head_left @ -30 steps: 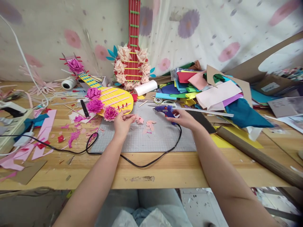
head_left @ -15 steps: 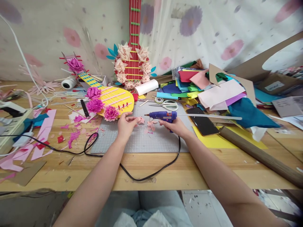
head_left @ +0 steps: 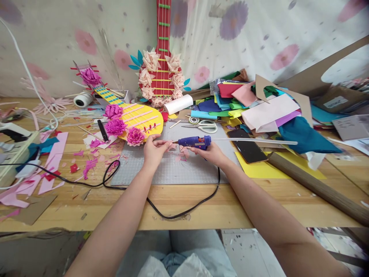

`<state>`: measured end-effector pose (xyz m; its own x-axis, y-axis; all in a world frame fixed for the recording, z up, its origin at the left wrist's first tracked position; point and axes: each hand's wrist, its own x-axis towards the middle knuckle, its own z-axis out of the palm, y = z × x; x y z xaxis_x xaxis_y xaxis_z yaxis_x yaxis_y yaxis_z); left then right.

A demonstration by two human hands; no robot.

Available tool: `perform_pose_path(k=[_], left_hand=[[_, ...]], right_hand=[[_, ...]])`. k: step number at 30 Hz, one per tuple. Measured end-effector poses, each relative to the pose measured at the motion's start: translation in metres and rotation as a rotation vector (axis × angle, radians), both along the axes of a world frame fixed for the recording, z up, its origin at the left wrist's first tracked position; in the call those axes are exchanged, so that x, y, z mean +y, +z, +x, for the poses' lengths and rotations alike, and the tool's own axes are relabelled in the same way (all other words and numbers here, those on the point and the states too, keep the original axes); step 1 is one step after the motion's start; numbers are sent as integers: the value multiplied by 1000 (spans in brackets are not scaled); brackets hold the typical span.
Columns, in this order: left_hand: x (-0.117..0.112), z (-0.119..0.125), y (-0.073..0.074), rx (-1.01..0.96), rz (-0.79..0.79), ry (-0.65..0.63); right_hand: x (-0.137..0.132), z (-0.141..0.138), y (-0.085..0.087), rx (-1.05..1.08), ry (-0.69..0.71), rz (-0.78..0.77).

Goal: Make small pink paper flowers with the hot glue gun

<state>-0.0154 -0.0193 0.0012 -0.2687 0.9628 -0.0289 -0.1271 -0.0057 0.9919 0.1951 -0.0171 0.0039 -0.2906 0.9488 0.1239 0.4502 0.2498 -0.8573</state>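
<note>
Blue glue gun (head_left: pixel 197 142) within edges of mat (head_left: pixel 181 175).

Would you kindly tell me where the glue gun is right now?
In the head view, the glue gun is just right of centre, held in the right hand over the grey mat, on the near side of the scissors.

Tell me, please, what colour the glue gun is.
The glue gun is mostly bluish purple, seen best in the head view.
</note>
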Motion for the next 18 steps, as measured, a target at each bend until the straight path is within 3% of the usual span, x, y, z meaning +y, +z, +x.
perform_pose_path(k=[18], left_hand=[[-2,2,3,-9,10,-17]], right_hand=[[-1,-1,1,-16,-12,13]])
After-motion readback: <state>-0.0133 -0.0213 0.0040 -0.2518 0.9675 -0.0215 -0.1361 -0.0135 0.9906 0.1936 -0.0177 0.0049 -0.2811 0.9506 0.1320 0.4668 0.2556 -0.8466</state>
